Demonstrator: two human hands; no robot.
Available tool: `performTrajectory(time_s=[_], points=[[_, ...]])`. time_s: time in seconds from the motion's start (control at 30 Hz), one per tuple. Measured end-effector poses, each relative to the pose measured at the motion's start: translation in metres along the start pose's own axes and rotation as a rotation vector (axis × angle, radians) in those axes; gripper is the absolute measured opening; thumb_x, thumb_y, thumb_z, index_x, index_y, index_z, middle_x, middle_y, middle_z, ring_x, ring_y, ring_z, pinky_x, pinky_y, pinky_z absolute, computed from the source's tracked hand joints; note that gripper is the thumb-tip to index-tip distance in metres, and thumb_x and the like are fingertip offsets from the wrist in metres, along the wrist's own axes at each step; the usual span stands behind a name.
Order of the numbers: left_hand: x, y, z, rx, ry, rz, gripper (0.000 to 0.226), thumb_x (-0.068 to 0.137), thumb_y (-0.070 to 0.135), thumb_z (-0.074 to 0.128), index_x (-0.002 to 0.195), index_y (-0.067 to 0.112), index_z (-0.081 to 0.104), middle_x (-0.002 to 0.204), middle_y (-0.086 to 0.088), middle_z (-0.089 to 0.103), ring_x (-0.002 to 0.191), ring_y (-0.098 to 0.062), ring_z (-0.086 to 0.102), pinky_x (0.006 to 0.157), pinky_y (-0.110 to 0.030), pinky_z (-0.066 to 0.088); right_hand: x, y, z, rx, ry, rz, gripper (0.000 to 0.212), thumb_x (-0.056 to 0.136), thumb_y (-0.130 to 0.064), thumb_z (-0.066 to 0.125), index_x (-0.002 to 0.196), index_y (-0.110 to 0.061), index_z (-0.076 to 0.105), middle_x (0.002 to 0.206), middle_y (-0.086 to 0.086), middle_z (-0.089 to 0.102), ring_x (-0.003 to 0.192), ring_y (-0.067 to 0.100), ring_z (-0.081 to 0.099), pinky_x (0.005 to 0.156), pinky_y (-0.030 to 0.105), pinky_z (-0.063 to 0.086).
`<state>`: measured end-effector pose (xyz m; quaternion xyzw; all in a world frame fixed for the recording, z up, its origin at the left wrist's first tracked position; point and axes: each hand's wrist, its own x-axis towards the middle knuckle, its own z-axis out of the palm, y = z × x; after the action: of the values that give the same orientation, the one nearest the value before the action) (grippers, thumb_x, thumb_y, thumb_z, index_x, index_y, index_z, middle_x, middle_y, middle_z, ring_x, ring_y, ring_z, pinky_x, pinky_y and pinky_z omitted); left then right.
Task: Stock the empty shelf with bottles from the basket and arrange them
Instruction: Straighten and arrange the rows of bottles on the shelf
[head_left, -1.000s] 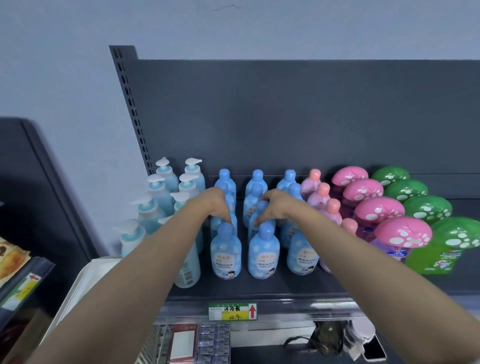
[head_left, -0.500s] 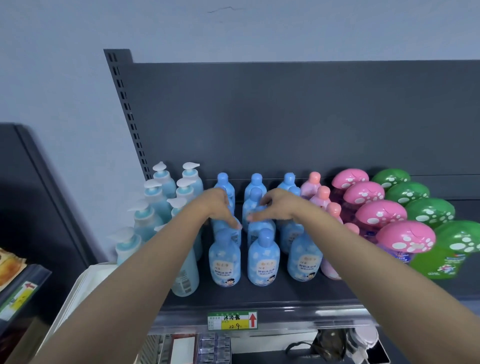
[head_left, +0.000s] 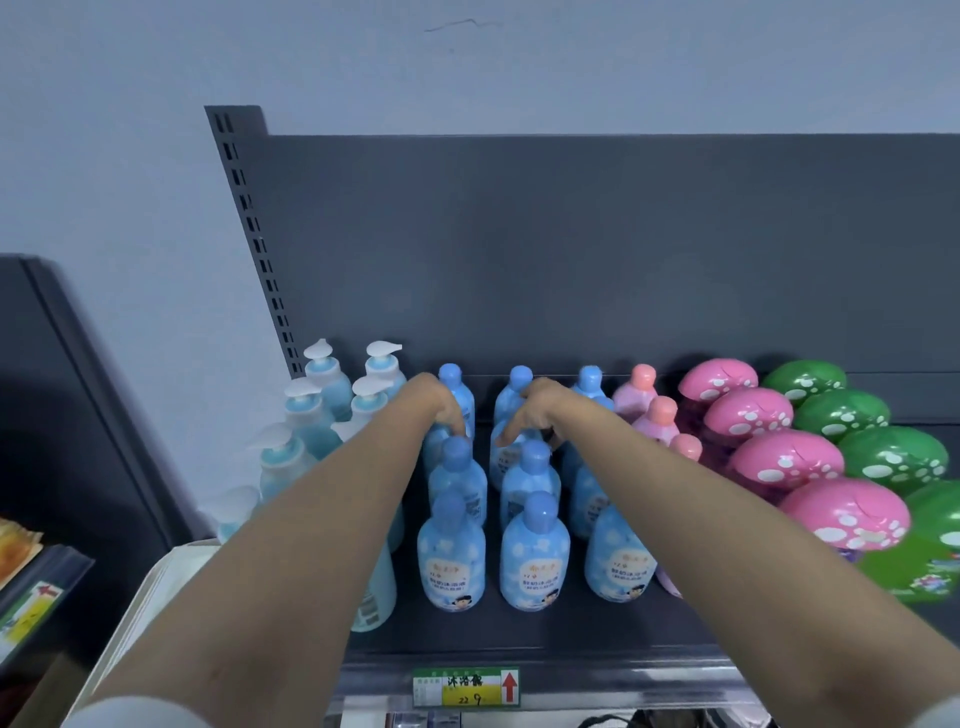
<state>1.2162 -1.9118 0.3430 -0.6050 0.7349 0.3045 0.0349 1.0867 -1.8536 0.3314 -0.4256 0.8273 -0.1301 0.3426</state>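
Note:
Three columns of blue bottles (head_left: 535, 561) stand on the dark shelf (head_left: 519, 631). My left hand (head_left: 439, 410) reaches over the left column, its fingers curled down round the top of a blue bottle (head_left: 434, 452) near the back. My right hand (head_left: 535, 413) is over the middle column and pinches the top of another blue bottle (head_left: 506, 460), its index finger pointing down and left. The bodies of both held bottles are mostly hidden by the bottles in front. No basket is in view.
White-pump bottles (head_left: 311, 410) stand left of the blue ones, partly behind my left forearm. Pink bottles (head_left: 644, 395), pink mushroom-cap bottles (head_left: 841, 514) and green ones (head_left: 893, 457) fill the right. A price tag (head_left: 466, 687) hangs on the shelf's front edge. Another dark rack (head_left: 47, 587) stands at left.
Both hands stay over the blue bottles near the back. My right hand's fingers have stretched leftward onto the middle column. The view has shifted slightly.

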Motion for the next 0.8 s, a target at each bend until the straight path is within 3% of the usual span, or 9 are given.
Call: performTrajectory(time_s=[0.17, 0.33, 0.43, 0.53, 0.6, 0.67, 0.73, 0.8], points=[[0.011, -0.002, 0.006, -0.039, 0.016, 0.027, 0.06, 0.068, 0.021, 0.08, 0.118, 0.005, 0.052, 0.109, -0.011, 0.059, 0.095, -0.029, 0.059, 0.088, -0.04, 0.051, 0.007, 0.005, -0.001, -0.019, 0.025, -0.015, 0.059, 0.067, -0.03, 0.081, 0.115, -0.013, 0.051, 0.116, 0.006, 0.06, 0.102, 0.028, 0.062, 0.093, 0.041, 0.05], [0.012, 0.003, 0.008, -0.015, -0.026, 0.077, 0.063, 0.072, 0.023, 0.079, 0.127, 0.007, 0.05, 0.125, -0.011, 0.054, 0.113, -0.03, 0.056, 0.097, -0.041, 0.048, 0.003, 0.004, -0.005, -0.106, 0.021, -0.015, 0.06, 0.073, -0.029, 0.078, 0.121, -0.01, 0.048, 0.117, 0.009, 0.062, 0.1, 0.028, 0.064, 0.092, 0.041, 0.05], [0.016, 0.003, 0.01, 0.001, -0.05, 0.091, 0.064, 0.07, 0.022, 0.08, 0.126, 0.008, 0.051, 0.125, -0.011, 0.053, 0.111, -0.031, 0.056, 0.096, -0.041, 0.049, 0.002, 0.003, -0.006, -0.135, 0.005, -0.029, 0.064, 0.072, -0.031, 0.079, 0.124, -0.01, 0.047, 0.121, 0.008, 0.059, 0.102, 0.028, 0.063, 0.093, 0.043, 0.05], [0.017, 0.006, 0.0, 0.014, 0.001, 0.135, 0.059, 0.063, 0.03, 0.085, 0.108, 0.007, 0.055, 0.109, -0.005, 0.057, 0.096, -0.025, 0.059, 0.085, -0.033, 0.051, 0.0, 0.003, -0.017, -0.071, -0.05, -0.073, 0.077, 0.064, -0.039, 0.083, 0.127, -0.011, 0.049, 0.125, 0.008, 0.057, 0.104, 0.028, 0.062, 0.09, 0.044, 0.053], [0.015, 0.014, -0.02, 0.0, 0.105, 0.171, 0.056, 0.06, 0.039, 0.086, 0.098, 0.008, 0.058, 0.092, -0.003, 0.06, 0.09, -0.023, 0.06, 0.075, -0.03, 0.05, -0.002, 0.0, -0.035, 0.045, -0.027, -0.135, 0.069, 0.067, -0.043, 0.081, 0.12, -0.006, 0.055, 0.115, 0.009, 0.063, 0.102, 0.025, 0.063, 0.085, 0.04, 0.056], [0.015, 0.023, -0.04, -0.066, 0.198, 0.187, 0.054, 0.059, 0.041, 0.086, 0.088, 0.006, 0.058, 0.078, -0.004, 0.058, 0.089, -0.023, 0.062, 0.069, -0.03, 0.051, -0.002, -0.006, -0.054, 0.153, 0.1, -0.176, 0.061, 0.072, -0.044, 0.077, 0.112, -0.002, 0.059, 0.104, 0.009, 0.067, 0.098, 0.021, 0.064, 0.081, 0.036, 0.057], [0.024, 0.027, -0.047, -0.057, 0.228, 0.178, 0.055, 0.061, 0.038, 0.086, 0.09, 0.003, 0.056, 0.085, -0.006, 0.058, 0.099, -0.026, 0.062, 0.074, -0.032, 0.052, 0.008, -0.009, -0.061, 0.15, 0.244, -0.173, 0.058, 0.072, -0.04, 0.078, 0.112, -0.002, 0.058, 0.105, 0.009, 0.065, 0.095, 0.022, 0.064, 0.079, 0.036, 0.057], [0.034, 0.027, -0.041, 0.042, 0.174, 0.138, 0.062, 0.065, 0.038, 0.084, 0.107, 0.001, 0.057, 0.105, -0.009, 0.062, 0.106, -0.026, 0.06, 0.083, -0.034, 0.053, 0.018, -0.013, -0.054, 0.067, 0.233, -0.134, 0.062, 0.07, -0.033, 0.081, 0.118, -0.003, 0.055, 0.113, 0.009, 0.06, 0.097, 0.026, 0.061, 0.081, 0.038, 0.056]])
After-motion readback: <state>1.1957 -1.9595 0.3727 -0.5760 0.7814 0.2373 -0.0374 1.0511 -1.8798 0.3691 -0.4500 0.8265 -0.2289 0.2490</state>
